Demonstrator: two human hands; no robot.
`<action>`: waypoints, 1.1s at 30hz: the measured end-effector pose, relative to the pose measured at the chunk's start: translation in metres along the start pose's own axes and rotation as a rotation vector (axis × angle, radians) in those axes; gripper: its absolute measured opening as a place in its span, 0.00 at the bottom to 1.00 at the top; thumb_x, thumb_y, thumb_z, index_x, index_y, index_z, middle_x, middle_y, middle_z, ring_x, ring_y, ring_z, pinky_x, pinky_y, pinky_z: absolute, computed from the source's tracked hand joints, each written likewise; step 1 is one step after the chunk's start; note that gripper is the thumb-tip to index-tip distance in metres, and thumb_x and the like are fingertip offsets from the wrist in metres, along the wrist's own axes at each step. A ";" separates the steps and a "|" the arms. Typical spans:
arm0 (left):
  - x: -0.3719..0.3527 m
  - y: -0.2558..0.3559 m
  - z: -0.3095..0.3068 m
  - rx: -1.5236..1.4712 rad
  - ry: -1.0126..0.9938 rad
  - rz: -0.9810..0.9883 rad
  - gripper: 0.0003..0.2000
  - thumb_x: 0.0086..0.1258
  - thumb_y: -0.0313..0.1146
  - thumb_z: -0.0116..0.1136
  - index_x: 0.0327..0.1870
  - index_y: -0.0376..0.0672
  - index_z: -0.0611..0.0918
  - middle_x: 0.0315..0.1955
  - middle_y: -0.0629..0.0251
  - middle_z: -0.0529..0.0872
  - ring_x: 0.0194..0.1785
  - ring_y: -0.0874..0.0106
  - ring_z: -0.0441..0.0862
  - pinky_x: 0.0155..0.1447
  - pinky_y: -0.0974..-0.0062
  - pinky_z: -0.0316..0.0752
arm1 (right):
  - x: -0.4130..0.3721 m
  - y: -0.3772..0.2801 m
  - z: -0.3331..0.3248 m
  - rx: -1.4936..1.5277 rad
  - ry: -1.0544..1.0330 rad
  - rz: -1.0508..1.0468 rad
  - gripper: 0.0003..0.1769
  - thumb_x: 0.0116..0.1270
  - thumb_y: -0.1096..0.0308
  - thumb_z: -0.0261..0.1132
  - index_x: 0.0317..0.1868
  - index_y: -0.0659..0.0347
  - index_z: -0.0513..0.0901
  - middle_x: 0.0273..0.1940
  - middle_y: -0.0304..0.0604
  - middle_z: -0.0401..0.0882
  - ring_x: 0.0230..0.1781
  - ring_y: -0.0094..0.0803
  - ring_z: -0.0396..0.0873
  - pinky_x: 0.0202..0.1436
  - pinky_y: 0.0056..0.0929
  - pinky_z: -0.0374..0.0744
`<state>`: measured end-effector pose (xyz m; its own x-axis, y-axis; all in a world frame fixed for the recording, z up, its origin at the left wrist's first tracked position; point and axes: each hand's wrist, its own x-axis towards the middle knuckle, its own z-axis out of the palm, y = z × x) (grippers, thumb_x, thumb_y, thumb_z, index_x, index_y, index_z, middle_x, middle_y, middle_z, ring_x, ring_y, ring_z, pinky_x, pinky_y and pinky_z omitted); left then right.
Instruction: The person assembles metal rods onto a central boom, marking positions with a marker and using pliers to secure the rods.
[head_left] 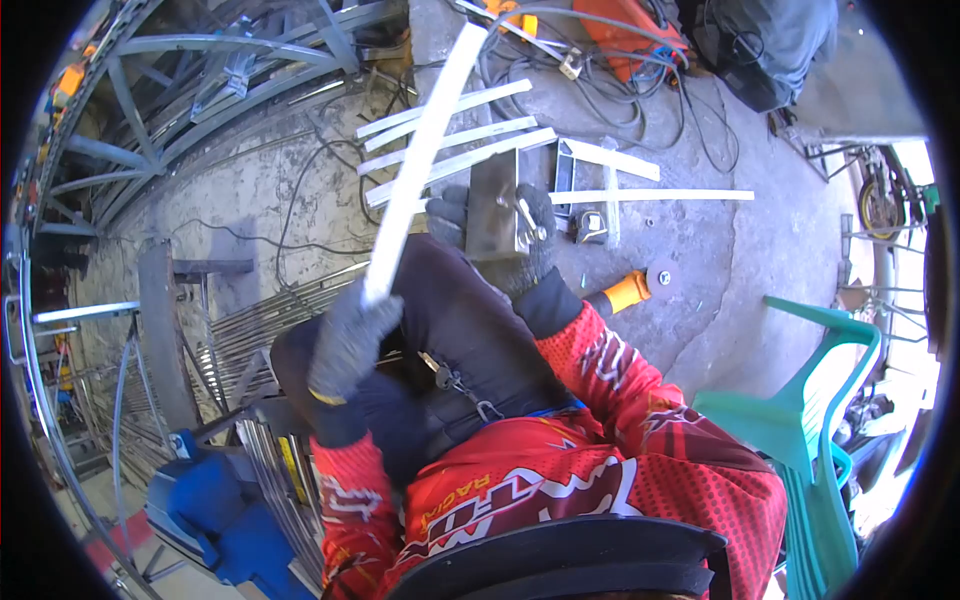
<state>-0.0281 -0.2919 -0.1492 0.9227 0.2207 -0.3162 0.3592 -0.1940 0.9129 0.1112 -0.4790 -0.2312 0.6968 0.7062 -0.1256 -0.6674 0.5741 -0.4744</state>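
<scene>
My left hand [355, 345], in a grey work glove, is closed around the lower end of a long, bright metal bar [420, 165]. The bar slants up and away from my lap over the floor. My right hand [538, 240], in a dark glove, is by the right edge of a dark rectangular steel piece [492, 200] beyond my knees. A small shiny metal item [527, 218] shows at its curled fingers; its kind cannot be made out. A dark tape measure [591, 227] lies just right of that hand. Several similar cut bars [460, 160] lie beyond on the floor.
An orange angle grinder [628, 291] with a disc lies right of my forearm. Cables tangle near an orange machine [630, 35]. A green plastic chair [790, 400] stands at right, a steel truss frame [140, 110] at upper left. Steel rods [260, 335] lie beside my left leg.
</scene>
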 end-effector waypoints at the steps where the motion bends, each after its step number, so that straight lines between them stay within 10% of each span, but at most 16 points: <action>1: -0.019 -0.007 0.013 -0.020 0.001 -0.014 0.12 0.68 0.31 0.63 0.48 0.35 0.78 0.32 0.73 0.77 0.36 0.82 0.73 0.41 0.79 0.72 | 0.007 -0.002 0.010 -0.174 0.013 -0.071 0.45 0.68 0.31 0.48 0.72 0.58 0.62 0.68 0.56 0.68 0.66 0.50 0.70 0.70 0.53 0.69; 4: -0.054 -0.041 0.050 -0.114 -0.046 0.046 0.17 0.71 0.32 0.60 0.57 0.33 0.76 0.34 0.70 0.81 0.36 0.82 0.75 0.40 0.78 0.74 | 0.014 0.002 0.001 0.604 -0.374 -0.053 0.38 0.70 0.37 0.49 0.69 0.56 0.67 0.63 0.54 0.74 0.61 0.49 0.76 0.66 0.48 0.75; 7: -0.066 -0.050 0.057 -0.009 -0.047 0.151 0.17 0.73 0.31 0.58 0.58 0.33 0.75 0.34 0.69 0.82 0.36 0.81 0.76 0.40 0.79 0.74 | 0.007 0.000 0.014 0.711 -0.228 0.003 0.38 0.68 0.39 0.53 0.68 0.58 0.69 0.59 0.54 0.77 0.57 0.49 0.78 0.63 0.49 0.77; 12: -0.062 -0.036 0.066 -0.318 -0.034 0.068 0.08 0.74 0.28 0.53 0.48 0.34 0.74 0.28 0.62 0.79 0.31 0.75 0.79 0.35 0.72 0.76 | 0.011 0.030 -0.025 -0.175 0.060 -0.297 0.31 0.67 0.50 0.59 0.63 0.63 0.72 0.56 0.52 0.78 0.53 0.46 0.80 0.59 0.45 0.78; 13: -0.060 -0.034 0.067 -0.326 -0.029 0.072 0.08 0.74 0.28 0.53 0.48 0.34 0.74 0.28 0.62 0.79 0.31 0.75 0.79 0.35 0.72 0.76 | 0.006 0.030 -0.024 0.361 0.085 -0.145 0.29 0.67 0.51 0.60 0.61 0.62 0.73 0.57 0.52 0.78 0.53 0.44 0.80 0.59 0.45 0.78; 15: -0.059 -0.029 0.068 -0.254 -0.038 0.127 0.15 0.75 0.27 0.50 0.60 0.34 0.69 0.29 0.61 0.80 0.28 0.75 0.79 0.33 0.73 0.76 | 0.005 0.034 -0.019 0.152 0.222 -0.189 0.12 0.74 0.65 0.56 0.55 0.57 0.76 0.44 0.37 0.80 0.43 0.25 0.82 0.41 0.28 0.84; 19: -0.070 0.003 0.075 -0.374 0.056 0.078 0.25 0.74 0.25 0.47 0.71 0.36 0.61 0.28 0.60 0.80 0.25 0.72 0.79 0.33 0.71 0.77 | 0.006 0.032 -0.010 0.055 0.210 -0.260 0.13 0.74 0.65 0.56 0.55 0.58 0.76 0.45 0.39 0.80 0.44 0.28 0.82 0.44 0.29 0.84; 25: -0.078 0.013 0.074 -0.123 0.064 0.153 0.33 0.74 0.26 0.48 0.77 0.36 0.51 0.55 0.43 0.78 0.33 0.60 0.85 0.44 0.64 0.79 | 0.008 0.023 -0.010 -0.049 0.110 -0.253 0.12 0.73 0.70 0.56 0.54 0.60 0.75 0.46 0.43 0.79 0.47 0.32 0.81 0.50 0.31 0.84; 27: -0.074 0.008 0.073 0.234 0.152 0.554 0.34 0.73 0.28 0.49 0.77 0.33 0.48 0.68 0.37 0.64 0.51 0.48 0.83 0.57 0.60 0.75 | 0.014 0.026 -0.022 -0.248 0.135 -0.317 0.12 0.72 0.70 0.57 0.54 0.60 0.75 0.46 0.44 0.79 0.48 0.33 0.82 0.51 0.33 0.84; 29: -0.087 0.015 0.076 0.092 0.079 0.411 0.35 0.73 0.24 0.48 0.78 0.37 0.48 0.57 0.46 0.72 0.40 0.62 0.79 0.46 0.67 0.75 | 0.016 0.027 -0.033 -0.450 0.157 -0.382 0.12 0.71 0.70 0.59 0.53 0.60 0.75 0.46 0.45 0.79 0.49 0.34 0.82 0.52 0.35 0.84; 30: -0.091 0.018 0.076 -0.042 0.002 0.272 0.35 0.72 0.21 0.47 0.79 0.42 0.47 0.46 0.55 0.80 0.28 0.76 0.76 0.34 0.74 0.76 | 0.004 0.011 0.002 0.138 0.006 -0.133 0.13 0.73 0.69 0.57 0.55 0.60 0.74 0.50 0.46 0.77 0.50 0.34 0.81 0.52 0.34 0.84; 33: -0.089 0.017 0.077 -0.043 0.052 0.453 0.36 0.72 0.21 0.47 0.79 0.39 0.47 0.59 0.51 0.73 0.32 0.74 0.77 0.38 0.72 0.77 | 0.003 0.010 -0.001 0.059 0.024 -0.171 0.14 0.73 0.68 0.57 0.56 0.60 0.74 0.51 0.45 0.77 0.51 0.34 0.81 0.53 0.35 0.83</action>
<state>-0.0933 -0.3885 -0.1259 0.9768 0.1706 0.1297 -0.0860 -0.2422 0.9664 0.1066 -0.4717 -0.2372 0.8069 0.5867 -0.0691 -0.5527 0.7085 -0.4388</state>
